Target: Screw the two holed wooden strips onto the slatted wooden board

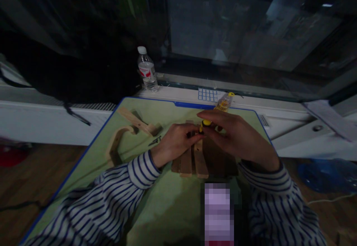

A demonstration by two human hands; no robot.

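Observation:
My right hand (pixel 240 134) grips a small screwdriver (pixel 206 122) with a yellow and black handle, its fingers curled around the top. Close beside it, my left hand (pixel 178 138) pinches thumb and fingertips together at the screwdriver's lower end; what lies between them is too small to make out. Both hands are above two narrow wooden slats (pixel 200 166), which rest side by side over a brown board (pixel 219 160). Left of my left hand lie several small dark screws (pixel 155 141). A curved wooden piece (pixel 113 145) and a wooden bar (pixel 134 119) lie farther left.
The green folding table (pixel 156 209) has a blue edge. On the white sill behind stand a water bottle (pixel 147 73) and a clear container with yellow bits (pixel 224 103), near a blue-gridded sheet (pixel 208 94). A black bag (pixel 83 67) sits at the left. A pixelated patch covers the lower middle.

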